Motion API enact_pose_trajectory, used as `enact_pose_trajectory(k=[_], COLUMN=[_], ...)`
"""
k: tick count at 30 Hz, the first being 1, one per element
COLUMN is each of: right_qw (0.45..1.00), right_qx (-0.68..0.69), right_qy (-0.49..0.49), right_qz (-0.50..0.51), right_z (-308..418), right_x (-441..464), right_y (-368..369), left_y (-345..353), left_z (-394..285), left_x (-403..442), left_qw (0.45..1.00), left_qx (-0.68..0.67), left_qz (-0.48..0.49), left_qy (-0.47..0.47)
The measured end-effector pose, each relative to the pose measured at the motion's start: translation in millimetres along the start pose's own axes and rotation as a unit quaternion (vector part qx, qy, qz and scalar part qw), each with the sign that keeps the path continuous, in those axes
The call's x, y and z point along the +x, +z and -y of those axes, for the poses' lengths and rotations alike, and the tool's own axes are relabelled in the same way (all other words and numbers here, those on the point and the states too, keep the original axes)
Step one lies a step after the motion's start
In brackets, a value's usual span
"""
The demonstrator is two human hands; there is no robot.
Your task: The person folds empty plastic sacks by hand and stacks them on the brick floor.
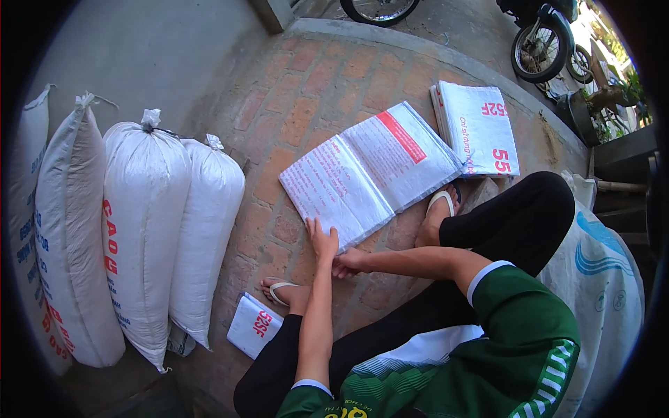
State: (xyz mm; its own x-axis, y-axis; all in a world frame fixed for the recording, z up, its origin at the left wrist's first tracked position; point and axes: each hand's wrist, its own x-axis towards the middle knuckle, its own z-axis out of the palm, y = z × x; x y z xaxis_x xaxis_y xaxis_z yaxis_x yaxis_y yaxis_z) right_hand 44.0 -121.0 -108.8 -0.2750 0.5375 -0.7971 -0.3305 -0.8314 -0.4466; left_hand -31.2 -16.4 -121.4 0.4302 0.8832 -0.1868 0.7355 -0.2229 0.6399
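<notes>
The left hand [323, 240] is laid with its fingers spread on the near corner of a printed white sack [369, 174], and nothing is seen to be clenched in it. The right hand [350, 263] is curled just beside that corner; whether the edge is grasped cannot be told. The sack is spread on the brick floor [286, 115], creased across its middle, with red print on one half and a red band on the other. Its far right corner is set against a folded stack [481, 129] marked in red. Beside the left foot [282, 292], a small folded sack [255, 325] is laid. To the left, filled sacks [146, 230] are stood in a row, their tops tied. At the right, behind the bent knee, a large pale bag [599, 279] with blue print is partly hidden. Farther off, a motorbike [540, 49] is parked.
</notes>
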Motion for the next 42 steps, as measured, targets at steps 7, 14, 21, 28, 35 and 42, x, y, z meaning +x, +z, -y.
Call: enact_pose_trajectory(k=[7,14,21,28,35,42], right_qw=[0.811,0.680,0.624,0.616,0.617,0.620], right_qx=[-0.466,-0.469,-0.520,-0.564,-0.571,-0.570], right_qy=[-0.297,-0.464,-0.407,-0.367,-0.349,-0.337], right_qz=[-0.192,-0.320,-0.419,-0.410,-0.414,-0.419], right_z=[27,60,54,29,29,30], right_x=[-32,-46,-34,-31,-30,-27], right_y=[-9,-84,-120,-126,-124,-122], left_y=[-9,-11,7,11,7,10], left_z=[-7,-3,-4,3,-6,-6], left_x=[0,-11,-27,-36,-40,-39], left_qw=[0.999,0.998,0.990,0.986,0.979,0.980], left_qx=[-0.028,-0.005,0.082,0.120,0.182,0.177], left_qz=[-0.029,-0.059,-0.046,-0.030,-0.014,-0.012], left_qy=[-0.009,0.038,0.107,0.115,0.094,0.086])
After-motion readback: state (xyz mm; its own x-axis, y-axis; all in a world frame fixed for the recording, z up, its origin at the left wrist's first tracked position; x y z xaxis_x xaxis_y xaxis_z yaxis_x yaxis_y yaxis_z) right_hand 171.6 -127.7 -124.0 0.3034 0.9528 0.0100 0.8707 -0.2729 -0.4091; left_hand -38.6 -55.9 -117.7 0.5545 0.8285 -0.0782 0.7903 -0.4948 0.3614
